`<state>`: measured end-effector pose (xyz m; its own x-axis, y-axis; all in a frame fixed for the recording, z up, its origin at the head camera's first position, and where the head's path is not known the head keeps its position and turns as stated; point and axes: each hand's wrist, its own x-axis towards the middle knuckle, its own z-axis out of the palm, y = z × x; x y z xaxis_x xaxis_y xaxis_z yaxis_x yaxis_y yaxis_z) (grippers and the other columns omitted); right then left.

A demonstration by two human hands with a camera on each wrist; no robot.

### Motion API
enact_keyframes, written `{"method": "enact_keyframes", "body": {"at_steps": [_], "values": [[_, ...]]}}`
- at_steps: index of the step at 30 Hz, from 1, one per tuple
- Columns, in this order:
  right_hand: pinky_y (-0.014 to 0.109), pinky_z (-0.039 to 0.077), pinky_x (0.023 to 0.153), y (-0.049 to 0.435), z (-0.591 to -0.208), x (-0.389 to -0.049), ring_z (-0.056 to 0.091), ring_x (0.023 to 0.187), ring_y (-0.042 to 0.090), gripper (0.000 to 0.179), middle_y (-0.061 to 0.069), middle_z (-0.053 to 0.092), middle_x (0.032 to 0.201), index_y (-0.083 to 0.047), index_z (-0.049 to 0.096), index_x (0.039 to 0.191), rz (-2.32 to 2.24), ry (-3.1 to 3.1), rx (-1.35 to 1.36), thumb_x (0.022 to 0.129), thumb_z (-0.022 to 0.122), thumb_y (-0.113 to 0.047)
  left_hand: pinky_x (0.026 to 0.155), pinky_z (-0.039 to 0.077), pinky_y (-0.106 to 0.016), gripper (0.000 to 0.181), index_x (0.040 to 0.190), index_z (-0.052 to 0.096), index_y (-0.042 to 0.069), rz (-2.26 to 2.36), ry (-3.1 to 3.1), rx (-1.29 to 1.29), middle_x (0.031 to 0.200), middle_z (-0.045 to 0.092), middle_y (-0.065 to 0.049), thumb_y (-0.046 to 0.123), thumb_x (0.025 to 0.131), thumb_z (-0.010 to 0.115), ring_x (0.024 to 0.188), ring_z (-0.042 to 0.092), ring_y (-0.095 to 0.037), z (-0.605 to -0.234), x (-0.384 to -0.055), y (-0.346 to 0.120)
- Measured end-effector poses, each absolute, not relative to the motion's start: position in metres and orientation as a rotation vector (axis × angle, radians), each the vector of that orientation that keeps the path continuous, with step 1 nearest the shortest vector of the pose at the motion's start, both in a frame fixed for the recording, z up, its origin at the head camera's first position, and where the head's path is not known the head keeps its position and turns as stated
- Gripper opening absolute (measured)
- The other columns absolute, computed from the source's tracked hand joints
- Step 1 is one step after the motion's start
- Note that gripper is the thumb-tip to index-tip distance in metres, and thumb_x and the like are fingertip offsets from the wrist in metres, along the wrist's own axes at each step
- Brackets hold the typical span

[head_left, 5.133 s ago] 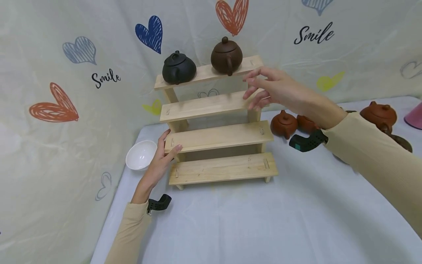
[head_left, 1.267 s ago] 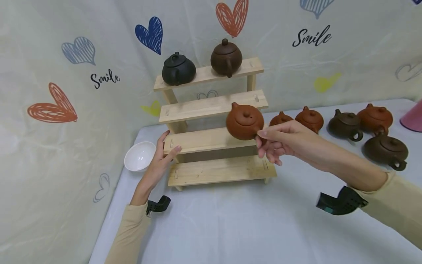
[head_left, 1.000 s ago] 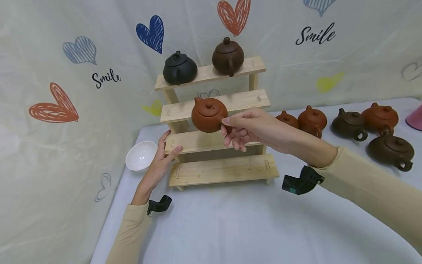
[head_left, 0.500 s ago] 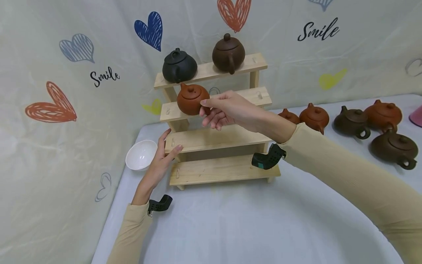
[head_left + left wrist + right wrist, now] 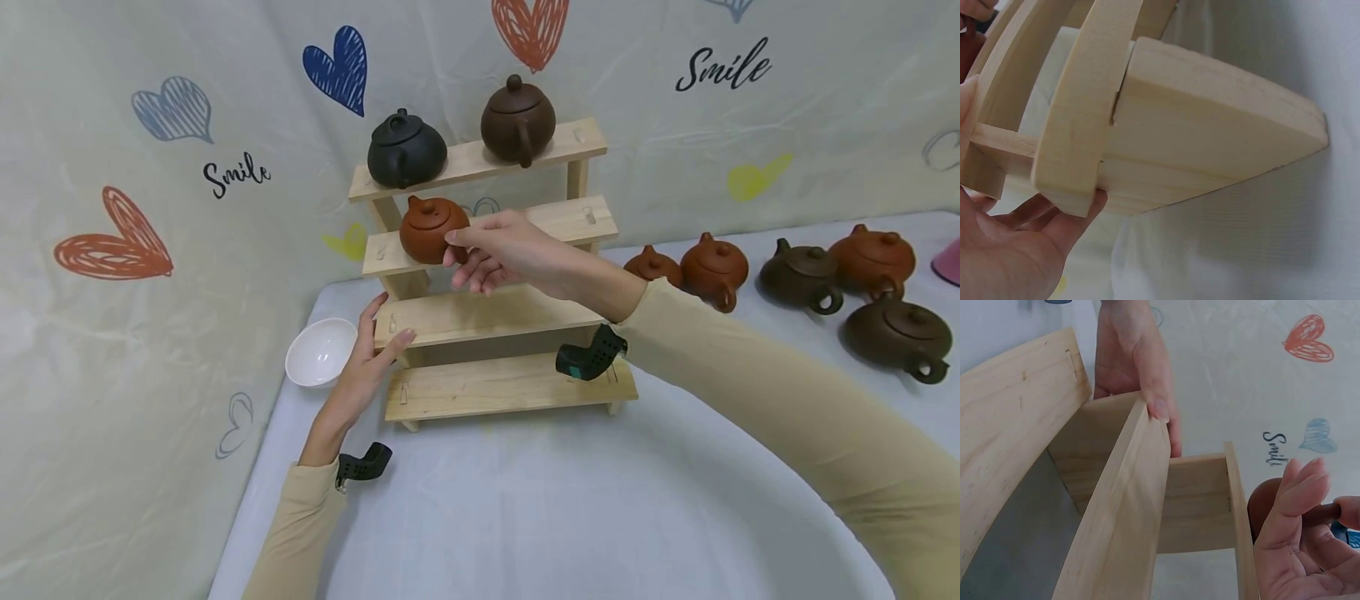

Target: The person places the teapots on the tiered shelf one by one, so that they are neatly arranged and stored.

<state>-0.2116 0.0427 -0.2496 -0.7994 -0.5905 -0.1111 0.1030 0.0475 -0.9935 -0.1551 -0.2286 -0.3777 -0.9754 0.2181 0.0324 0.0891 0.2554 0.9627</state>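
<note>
Pale backdrop (image 5: 187, 350), printed coloured hearts (image 5: 335, 70), black "Smile" lettering (image 5: 723, 67); table (image 5: 487, 517) white-covered, softly shadowed.

The held teapot (image 5: 429, 237) is orange-brown, the stand (image 5: 495, 385) pale wood-grained, the backdrop (image 5: 641, 142) cream with multicoloured hearts (image 5: 339, 72).

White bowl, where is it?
In the head view, the white bowl sits on the table, left of the wooden rack and beside the left hand.
</note>
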Motion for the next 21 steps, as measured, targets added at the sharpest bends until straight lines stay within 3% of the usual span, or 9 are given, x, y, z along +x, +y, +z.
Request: {"method": "enact_keyframes", "body": {"at_steps": [21], "values": [[0.022, 0.049, 0.057, 0.021, -0.255, -0.209, 0.060, 0.058, 0.012, 0.033, 0.005, 0.068, 0.072, 0.004, 0.066, 0.103, -1.852, 1.755, -0.517, 0.112, 0.051, -0.024, 0.119, 0.029, -0.052, 0.081, 0.167, 0.005, 0.023, 1.829, 2.401, 0.277, 0.167, 0.023, -0.008, 0.037, 0.108, 0.058, 0.145, 0.036, -0.027, -0.377, -0.155, -0.229]]}}
